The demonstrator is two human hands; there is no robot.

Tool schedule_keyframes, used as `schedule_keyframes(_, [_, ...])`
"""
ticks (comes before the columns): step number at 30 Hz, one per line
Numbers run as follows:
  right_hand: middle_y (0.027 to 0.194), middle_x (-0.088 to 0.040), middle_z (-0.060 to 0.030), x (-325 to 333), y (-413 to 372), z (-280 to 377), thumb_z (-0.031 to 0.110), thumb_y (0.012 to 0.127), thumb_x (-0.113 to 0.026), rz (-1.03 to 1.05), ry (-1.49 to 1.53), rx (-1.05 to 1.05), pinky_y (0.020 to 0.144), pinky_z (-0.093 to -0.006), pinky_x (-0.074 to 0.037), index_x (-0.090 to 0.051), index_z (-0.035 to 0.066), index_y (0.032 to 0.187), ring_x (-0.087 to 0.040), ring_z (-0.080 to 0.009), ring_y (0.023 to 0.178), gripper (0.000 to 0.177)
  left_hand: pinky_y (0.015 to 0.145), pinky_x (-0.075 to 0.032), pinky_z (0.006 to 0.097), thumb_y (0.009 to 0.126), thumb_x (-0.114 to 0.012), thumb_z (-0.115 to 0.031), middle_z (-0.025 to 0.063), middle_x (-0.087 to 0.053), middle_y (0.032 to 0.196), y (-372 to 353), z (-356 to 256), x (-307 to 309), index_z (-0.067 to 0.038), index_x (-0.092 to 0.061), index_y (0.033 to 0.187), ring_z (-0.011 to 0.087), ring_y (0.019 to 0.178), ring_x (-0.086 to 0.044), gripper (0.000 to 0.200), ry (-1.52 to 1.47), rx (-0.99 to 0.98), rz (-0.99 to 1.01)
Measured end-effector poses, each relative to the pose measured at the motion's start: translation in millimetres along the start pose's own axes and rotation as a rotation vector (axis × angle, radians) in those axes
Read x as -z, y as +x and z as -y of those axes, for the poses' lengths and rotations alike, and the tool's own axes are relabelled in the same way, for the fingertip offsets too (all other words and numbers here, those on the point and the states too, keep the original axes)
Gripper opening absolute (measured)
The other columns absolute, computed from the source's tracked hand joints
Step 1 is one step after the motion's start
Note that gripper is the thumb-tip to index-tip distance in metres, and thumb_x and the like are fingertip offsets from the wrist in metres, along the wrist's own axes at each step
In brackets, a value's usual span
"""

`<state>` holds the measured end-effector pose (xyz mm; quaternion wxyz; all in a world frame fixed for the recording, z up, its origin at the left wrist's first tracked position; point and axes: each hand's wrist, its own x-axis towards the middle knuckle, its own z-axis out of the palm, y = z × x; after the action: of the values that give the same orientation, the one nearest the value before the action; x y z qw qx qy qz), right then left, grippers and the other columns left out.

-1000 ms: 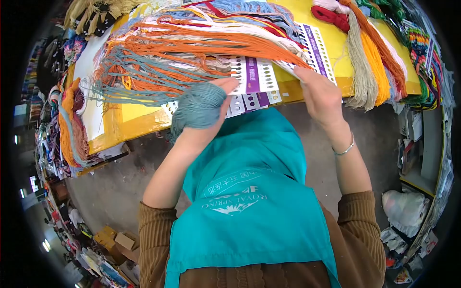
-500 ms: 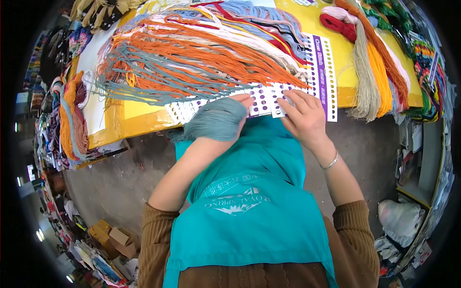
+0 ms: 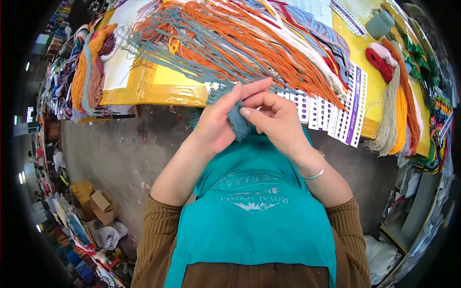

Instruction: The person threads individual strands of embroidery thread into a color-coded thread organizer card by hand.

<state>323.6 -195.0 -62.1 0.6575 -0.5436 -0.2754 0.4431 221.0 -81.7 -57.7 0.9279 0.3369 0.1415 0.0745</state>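
A grey-blue skein of embroidery thread (image 3: 235,120) hangs over my left hand (image 3: 216,122), held between its thumb and fingers above the table's front edge. My right hand (image 3: 283,125) meets it from the other side, thumb and bent fingers closed on the skein's strands; the exact pinch point is partly hidden. Just beyond both hands, long orange threads (image 3: 288,62) and grey-blue threads (image 3: 192,67) lie fanned across the table. Their right ends reach white punched thread cards (image 3: 331,117), the outermost with a purple printed strip.
The yellow table edge (image 3: 168,92) runs in front of me. At right lie red, beige and orange skeins (image 3: 391,96) and a grey cylindrical object (image 3: 379,24). More hanks (image 3: 89,67) hang at the left corner. Cardboard boxes (image 3: 98,204) stand on the floor at lower left.
My right hand has left the punched cards and come over to the skein at my left hand. The view has shifted, so the table's contents appear farther right.
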Motion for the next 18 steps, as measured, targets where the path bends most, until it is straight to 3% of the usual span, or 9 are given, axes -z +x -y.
schedule_keyframes(1, [0.082, -0.065, -0.0013, -3.3, 1.0, -4.9, 0.01, 0.091, -0.064, 0.002, -0.014, 0.018, 0.051, -0.0188, -0.037, -0.066, 0.002, 0.099, -0.051, -0.0049, 0.058, 0.011, 0.107, -0.038, 0.0352, 0.105, -0.028, -0.043, 0.0136, -0.041, 0.148, -1.3, 2.0, 2.2, 0.006, -0.037, 0.143, 0.0215, 0.131, -0.045, 0.063, 0.048, -0.014, -0.014])
schedule_keyframes(4, [0.085, -0.068, -0.0054, -2.5, 0.9, -2.2, 0.009, 0.091, -0.064, -0.098, 0.28, -0.123, 0.051, -0.0198, -0.042, -0.065, 0.002, 0.094, -0.055, -0.0056, 0.061, 0.008, 0.107, -0.038, 0.0358, 0.104, -0.027, -0.043, 0.0157, -0.045, 0.144, -5.7, -2.5, 8.4, 0.006, -0.04, 0.141, 0.0219, 0.126, -0.048, 0.062, 0.051, 0.012, 0.011])
schedule_keyframes(5, [0.082, -0.068, -0.0066, -1.6, 0.8, -2.7, 0.01, 0.093, -0.061, -0.123, 0.386, -0.097, 0.047, -0.019, -0.037, -0.063, 0.003, 0.094, -0.052, -0.0062, 0.056, 0.007, 0.106, -0.038, 0.0361, 0.104, -0.027, -0.043, 0.0163, -0.045, 0.144, -5.6, -3.2, 10.9, 0.006, -0.04, 0.14, 0.0222, 0.125, -0.049, 0.062, 0.054, -0.008, -0.01])
schedule_keyframes(8, [0.082, -0.068, -0.007, 18.0, -1.2, -4.4, 0.01, 0.094, -0.059, 0.035, 0.5, -0.144, 0.046, -0.0184, -0.035, -0.061, 0.004, 0.096, -0.052, -0.0065, 0.056, 0.007, 0.106, -0.039, 0.0371, 0.104, -0.027, -0.043, 0.0177, -0.045, 0.143, -2.6, 0.2, 14.4, 0.006, -0.042, 0.139, 0.0232, 0.123, -0.05, 0.062, 0.028, -0.033, -0.043])
schedule_keyframes(12, [0.086, -0.067, -0.0053, 6.9, -3.1, 2.8, 0.006, 0.092, -0.061, -0.049, 0.211, -0.101, 0.052, -0.018, -0.041, -0.061, 0.001, 0.103, -0.061, -0.0067, 0.071, 0.012, 0.106, -0.039, 0.0387, 0.104, -0.027, -0.043, 0.0189, -0.045, 0.144, -0.8, 2.9, 9.3, 0.007, -0.043, 0.137, 0.0252, 0.126, -0.05, 0.062, -0.034, -0.021, -0.022])
schedule_keyframes(15, [0.088, -0.067, -0.0047, -5.1, -0.7, -7.8, 0.002, 0.09, -0.063, -0.078, 0.157, 0.045, 0.064, -0.0196, -0.048, -0.061, -0.001, 0.101, -0.063, -0.0073, 0.08, 0.012, 0.107, -0.039, 0.039, 0.104, -0.027, -0.043, 0.0194, -0.044, 0.144, 2.6, 6.5, 6.9, 0.008, -0.043, 0.137, 0.0261, 0.129, -0.048, 0.063, -0.022, -0.035, 0.001])
schedule_keyframes(18, [0.091, -0.067, -0.0049, -2.8, -1.6, -8.2, 0.0, 0.089, -0.063, -0.043, 0.058, 0.009, 0.075, -0.0219, -0.051, -0.062, -0.002, 0.096, -0.063, -0.0084, 0.083, 0.007, 0.107, -0.039, 0.0392, 0.104, -0.028, -0.043, 0.0194, -0.045, 0.144, 3.3, 7.3, 5.7, 0.008, -0.043, 0.137, 0.0262, 0.128, -0.049, 0.062, 0.001, -0.054, 0.006])
